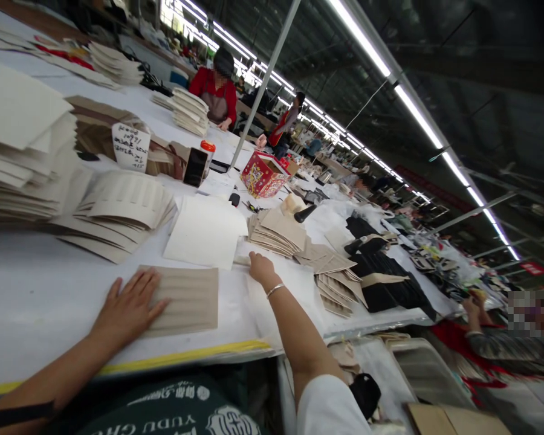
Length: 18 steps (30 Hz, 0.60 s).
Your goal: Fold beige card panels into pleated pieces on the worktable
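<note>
My left hand lies flat with fingers spread on the left part of a beige rectangular panel with faint parallel ridges. The panel rests on the white tabletop near the yellow-edged front. To the right, my right hand is closed, with a bracelet on its wrist. A small pale bit shows beside its fingers, too unclear to name. Just beyond that hand are a white sheet and a stack of beige panels. Another white sheet lies under my right forearm.
Stacked pale panels and a taller pile stand at left. Farther back are a phone, a red box and a metal pole. Black pieces lie at right. Co-workers are at other places.
</note>
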Available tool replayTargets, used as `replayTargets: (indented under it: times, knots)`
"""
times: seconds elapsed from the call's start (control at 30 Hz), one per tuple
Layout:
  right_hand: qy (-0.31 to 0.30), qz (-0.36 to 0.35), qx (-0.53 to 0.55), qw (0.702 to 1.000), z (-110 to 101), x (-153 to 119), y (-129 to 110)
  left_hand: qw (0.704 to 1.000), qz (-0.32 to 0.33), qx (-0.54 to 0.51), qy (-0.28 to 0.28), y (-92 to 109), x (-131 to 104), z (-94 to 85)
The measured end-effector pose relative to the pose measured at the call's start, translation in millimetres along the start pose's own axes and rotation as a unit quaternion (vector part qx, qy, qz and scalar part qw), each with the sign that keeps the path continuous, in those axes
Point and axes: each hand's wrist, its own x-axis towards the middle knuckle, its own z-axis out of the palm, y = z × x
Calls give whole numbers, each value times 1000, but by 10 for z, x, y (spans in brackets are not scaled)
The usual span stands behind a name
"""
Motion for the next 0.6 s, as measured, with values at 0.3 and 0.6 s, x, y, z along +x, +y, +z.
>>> replayTargets:
  times: [0.3,0.6]
  knots:
    - [112,38,520,846,-448,-171,-44,1000,-2,-6,-11,85,7,-13]
    - [113,9,477,872,-70,-333,-717,999,4,-33,-30,155,64,-24]
